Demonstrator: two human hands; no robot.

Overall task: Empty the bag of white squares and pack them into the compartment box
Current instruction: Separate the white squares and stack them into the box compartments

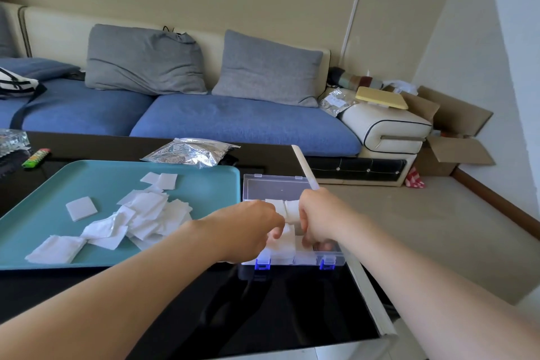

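The person's two hands met over the clear compartment box [292, 261], which stood on the black table [292, 310] just right of the teal tray [204, 181], its blue latches facing the person. Its lid [274, 187] lay open and flat behind it.

The right hand [320, 218] was closed, its thumb and fingers curled round the right end of a stack of white squares [287, 210] held just above the box. The left hand [248, 228] reached in from the tray side with its fingers curled as well, their tips pinching the left end of the same stack. The stack was therefore gripped between both hands. How tightly either hand squeezed could not be told. The lower fingers of both hands dipped into the near compartments, where more white squares already lay; the dividers there were mostly hidden behind the hands.

A loose pile of white squares [146, 210] lay spread across the middle of the tray, with a few single ones apart from it towards the left and the far edge.

The foil bag [190, 152] lay crumpled on the table just beyond the tray's far rim. A green lighter [36, 158] lay near the table's left side. Behind the table stood a blue sofa [242, 123] with grey cushions.
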